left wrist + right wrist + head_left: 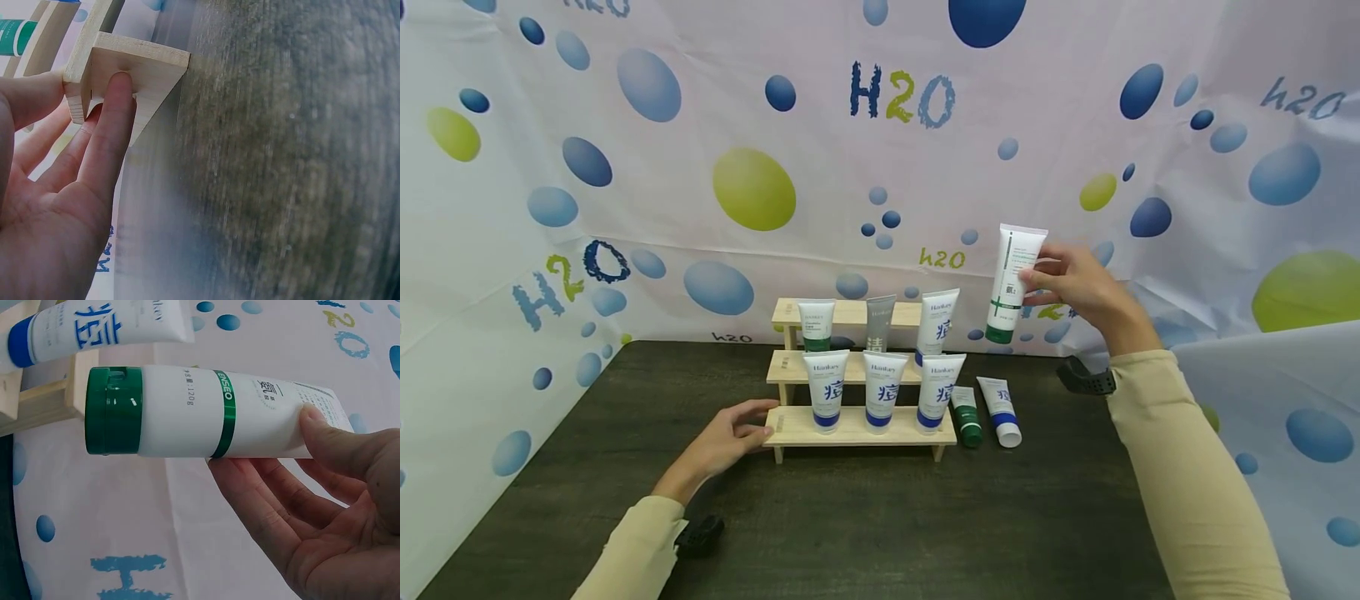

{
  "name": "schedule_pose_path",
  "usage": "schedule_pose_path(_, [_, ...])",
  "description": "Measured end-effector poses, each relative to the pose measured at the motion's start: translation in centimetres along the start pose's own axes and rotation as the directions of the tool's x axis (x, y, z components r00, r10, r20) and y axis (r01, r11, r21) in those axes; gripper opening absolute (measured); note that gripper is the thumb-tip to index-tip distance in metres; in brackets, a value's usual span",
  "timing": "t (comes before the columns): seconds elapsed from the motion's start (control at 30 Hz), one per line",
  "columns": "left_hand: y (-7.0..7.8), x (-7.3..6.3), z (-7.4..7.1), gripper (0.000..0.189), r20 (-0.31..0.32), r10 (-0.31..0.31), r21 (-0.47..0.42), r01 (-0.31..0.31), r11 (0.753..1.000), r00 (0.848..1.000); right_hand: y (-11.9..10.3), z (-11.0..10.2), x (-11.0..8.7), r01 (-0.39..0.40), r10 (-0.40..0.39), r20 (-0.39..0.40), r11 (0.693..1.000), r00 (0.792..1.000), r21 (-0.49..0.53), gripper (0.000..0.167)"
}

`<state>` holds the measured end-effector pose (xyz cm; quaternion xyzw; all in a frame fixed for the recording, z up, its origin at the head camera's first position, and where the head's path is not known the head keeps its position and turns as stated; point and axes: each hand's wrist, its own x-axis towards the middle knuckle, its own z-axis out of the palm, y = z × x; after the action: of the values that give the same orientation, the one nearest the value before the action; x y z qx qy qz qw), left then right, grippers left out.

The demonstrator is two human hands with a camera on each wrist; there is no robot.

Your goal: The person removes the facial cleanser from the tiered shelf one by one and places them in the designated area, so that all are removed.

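Observation:
My right hand (1078,287) holds a white squeeze tube (1017,279) up in the air, right of and above a three-step wooden rack (786,427). Its green cap (114,411) points down in the head view. The thumb lies on the tube's front and the fingers are behind, near the crimped end. My left hand (726,437) pinches the left end of the rack's lowest step. In the left wrist view, the thumb touches the board's edge and a fingertip presses its underside.
Three white tubes with blue bands (882,390) stand on the lowest step. Behind them on the middle step are a green-capped tube (816,323), a grey tube (878,321) and another white tube (937,321). Two tubes (1000,411) lie on the dark table at the rack's right.

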<state>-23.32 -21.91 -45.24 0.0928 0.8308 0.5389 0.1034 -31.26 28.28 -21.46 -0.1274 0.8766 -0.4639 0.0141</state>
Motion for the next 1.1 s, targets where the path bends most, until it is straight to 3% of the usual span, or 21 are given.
schedule_pose_path(0.4, [0.0,0.1,0.2,0.055,-0.004,-0.017,0.001,0.017,1.0,1.0,3.9,0.3,-0.6,-0.047,0.047,0.062,0.999,0.997,-0.004,0.059])
schedule_pose_path(0.6, [-0.1,0.1,0.3,0.055,-0.003,-0.01,-0.004,0.01,1.0,1.0,5.8,0.1,-1.1,-0.048,0.051,0.059,0.997,0.997,-0.055,0.06])
schedule_pose_path(0.83, [-0.2,0.1,0.2,0.054,-0.008,-0.008,0.0,0.008,1.0,1.0,7.9,-0.1,-1.8,-0.121,0.123,0.058,0.992,0.991,-0.031,0.063])
schedule_pose_path(1.1, [-0.2,0.2,0.1,0.054,-0.012,-0.006,0.012,0.006,1.0,1.0,10.0,-0.5,-2.1,-0.124,0.128,0.065,0.991,0.99,-0.057,0.066])
